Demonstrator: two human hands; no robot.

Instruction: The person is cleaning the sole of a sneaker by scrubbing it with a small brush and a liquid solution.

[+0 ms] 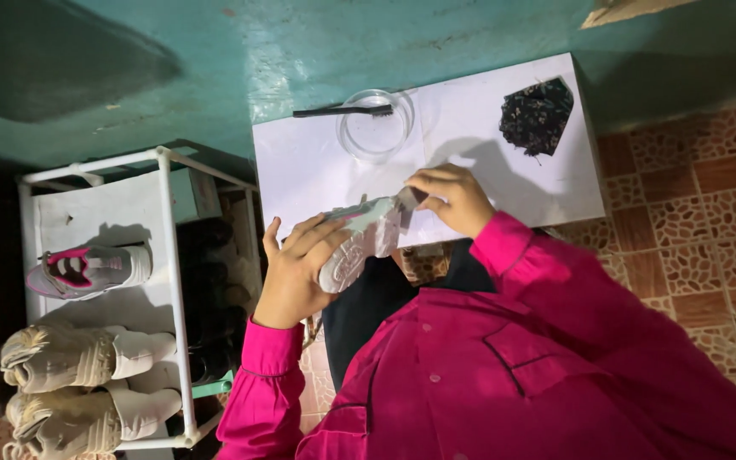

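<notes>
Three other shoes are being kept on the white rack [166,255] at the far left: a grey-and-pink trainer [87,268] on the upper level and two beige high-tops [78,358] below it, all well apart from the hands.

Moving right, the pale sneaker [359,243] is being held up in the air, just at the near edge of the white board [300,179] and above the lap. It is being cupped from underneath by the left hand [296,273], whose fingers are being wrapped around the sole and heel. Its other end is being gripped by the right hand [449,200], with the fingers being closed tightly on the grey tip. Whether something small is also being pinched there cannot be told.

Further back on the board, a clear bowl [375,129] is being left untouched, and a black brush [342,111] is being rested across its rim. Whether the bowl holds any liquid cannot be told. At the right end of the board, a dark speckled cloth [537,115] is also being left alone.

Judging from this, the work is being kept at an early or in-between stage: the sneaker is being handled, while neither the brush nor the cloth is being used. Beyond the board, at the far right, patterned floor tiles [692,213] are being shown.
</notes>
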